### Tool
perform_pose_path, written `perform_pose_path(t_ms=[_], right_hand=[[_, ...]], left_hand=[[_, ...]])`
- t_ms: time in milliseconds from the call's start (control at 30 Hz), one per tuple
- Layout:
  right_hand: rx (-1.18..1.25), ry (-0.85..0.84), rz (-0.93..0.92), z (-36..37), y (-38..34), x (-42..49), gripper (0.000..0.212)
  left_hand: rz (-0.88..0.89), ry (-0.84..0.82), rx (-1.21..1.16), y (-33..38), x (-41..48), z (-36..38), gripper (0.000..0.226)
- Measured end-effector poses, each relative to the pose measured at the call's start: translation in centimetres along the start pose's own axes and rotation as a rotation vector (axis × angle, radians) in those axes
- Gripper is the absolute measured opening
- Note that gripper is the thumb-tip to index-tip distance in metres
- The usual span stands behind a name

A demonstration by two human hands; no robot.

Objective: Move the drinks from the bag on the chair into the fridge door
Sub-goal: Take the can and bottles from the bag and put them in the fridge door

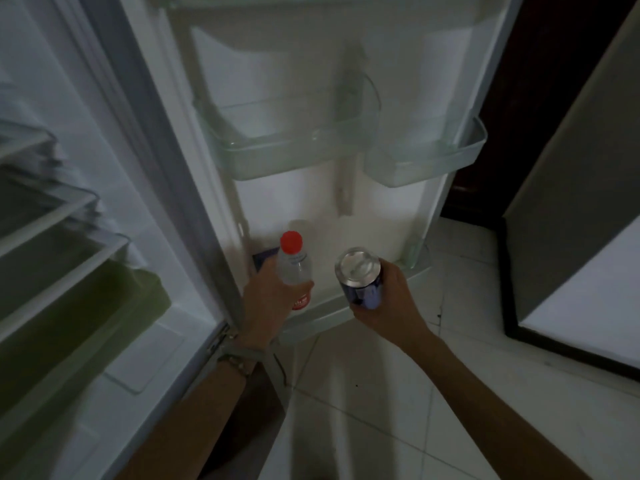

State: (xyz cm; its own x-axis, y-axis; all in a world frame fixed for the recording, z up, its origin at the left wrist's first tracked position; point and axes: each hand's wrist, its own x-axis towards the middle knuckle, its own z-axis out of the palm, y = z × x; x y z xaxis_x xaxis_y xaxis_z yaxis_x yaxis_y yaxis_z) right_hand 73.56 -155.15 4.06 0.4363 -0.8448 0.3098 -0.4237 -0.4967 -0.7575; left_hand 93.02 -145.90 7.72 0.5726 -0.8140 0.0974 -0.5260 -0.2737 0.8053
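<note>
The fridge door stands open in front of me, its white inner side facing me. My left hand grips a clear plastic bottle with a red cap and red label, held upright over the left part of the bottom door shelf. My right hand holds a blue can with a silver top, just above the same shelf's front rim. A dark blue item sits in the shelf behind my left hand, mostly hidden. The bag and chair are out of view.
Two clear door bins hang higher up, a wide one and a smaller one. The fridge interior with glass shelves is on the left. White tiled floor lies below, and a dark-framed panel stands at the right.
</note>
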Motion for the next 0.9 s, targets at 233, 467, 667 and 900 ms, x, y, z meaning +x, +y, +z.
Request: perform_pose_path(t_ms=[233,467,667,900], right_hand=[[-0.015,-0.055,0.027,0.3,1.0,1.8,0.054],[-0.001,-0.128,-0.013,0.3,1.4,3.3,0.063],[0.027,-0.19,-0.052,-0.6,1.9,3.9,0.061],[0.157,-0.182,-0.131,-3.5,-0.6,3.6,0.066]], left_hand=[[-0.112,-0.007,0.069,-1.6,0.3,1.5,0.059],[-0.248,0.019,-0.041,-2.8,-0.2,2.4,0.058],[-0.263,0.137,-0.132,-1.8,-1.2,3.0,0.062],[-0.081,0.358,0.17,1.8,-2.5,2.6,0.083]])
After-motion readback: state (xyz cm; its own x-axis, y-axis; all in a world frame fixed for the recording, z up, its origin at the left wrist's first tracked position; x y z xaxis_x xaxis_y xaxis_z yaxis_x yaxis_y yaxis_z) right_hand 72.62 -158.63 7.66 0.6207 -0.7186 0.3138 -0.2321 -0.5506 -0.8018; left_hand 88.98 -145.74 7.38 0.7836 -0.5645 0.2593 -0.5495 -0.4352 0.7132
